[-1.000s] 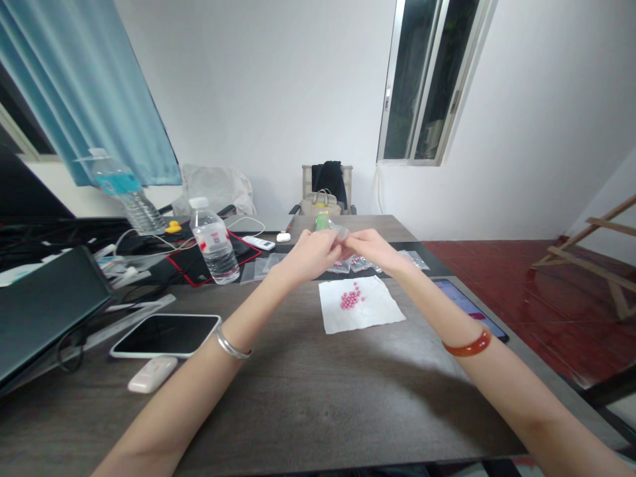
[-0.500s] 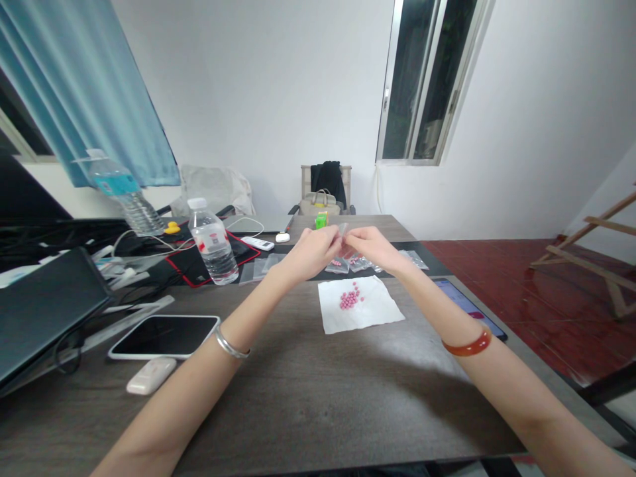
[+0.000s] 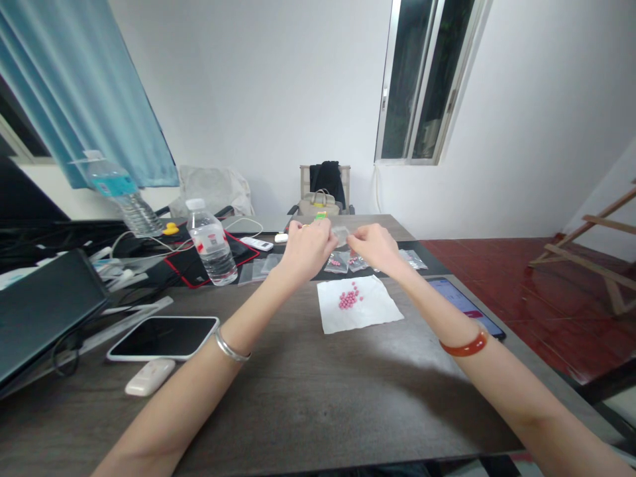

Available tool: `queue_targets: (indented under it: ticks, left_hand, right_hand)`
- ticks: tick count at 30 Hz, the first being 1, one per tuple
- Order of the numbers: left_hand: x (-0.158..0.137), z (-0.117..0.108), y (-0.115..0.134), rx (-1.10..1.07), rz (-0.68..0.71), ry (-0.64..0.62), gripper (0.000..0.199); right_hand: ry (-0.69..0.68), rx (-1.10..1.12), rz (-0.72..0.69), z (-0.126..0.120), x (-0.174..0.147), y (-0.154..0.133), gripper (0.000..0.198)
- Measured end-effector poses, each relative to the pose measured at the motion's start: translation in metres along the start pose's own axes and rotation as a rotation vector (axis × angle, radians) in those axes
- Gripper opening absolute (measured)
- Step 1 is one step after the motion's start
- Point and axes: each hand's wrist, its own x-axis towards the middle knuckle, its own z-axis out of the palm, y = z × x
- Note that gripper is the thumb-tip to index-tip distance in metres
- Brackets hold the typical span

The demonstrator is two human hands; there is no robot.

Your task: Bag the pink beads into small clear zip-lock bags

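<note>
Out over the far part of the table, a small clear plastic bag is stretched between my hands. My left hand is closed, its thumb and fingers pinching the bag's left side. The fingertips of my right hand are pinched at its right edge. Nearer to me, a small heap of pink beads lies on a white paper sheet. Behind the sheet, partly beneath my hands, are several small bags with pink beads. Flat clear bags lie left of my left hand.
A water bottle stands left of my left forearm. A black-screened phone and a white case lie near that forearm. Another phone is by my right forearm. A laptop is at far left.
My hands have drawn slightly apart, so more of the clear bag shows between them. My left hand's knuckles have turned upward. The beads on the paper look unchanged.
</note>
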Motion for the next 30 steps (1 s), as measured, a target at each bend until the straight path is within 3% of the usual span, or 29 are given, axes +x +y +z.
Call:
queue_targets:
  ticks: [4, 8, 10, 14, 24, 30]
  left_hand:
    - [0.001, 0.002, -0.007, -0.215, 0.076, 0.048, 0.021]
    - [0.001, 0.007, -0.011, -0.398, 0.226, 0.007, 0.058]
    - [0.001, 0.008, -0.012, -0.430, 0.251, -0.022, 0.067]
    - [0.002, 0.008, -0.011, -0.451, 0.221, -0.006, 0.062]
    - [0.002, 0.011, -0.014, -0.517, 0.181, 0.106, 0.046]
    - [0.004, 0.016, -0.016, -0.582, 0.141, 0.078, 0.047]
  right_hand:
    - [-0.045, 0.137, -0.019, -0.004, 0.005, 0.005, 0.026]
    - [-0.166, 0.366, -0.110, -0.006, 0.010, 0.011, 0.019]
    - [-0.236, 0.467, -0.146, -0.008, 0.010, 0.013, 0.018]
    - [-0.310, 0.533, -0.165, -0.016, 0.007, 0.011, 0.017]
    - [-0.282, 0.559, -0.103, -0.018, 0.008, 0.010, 0.016]
    - [-0.336, 0.634, -0.069, -0.017, 0.010, 0.014, 0.023]
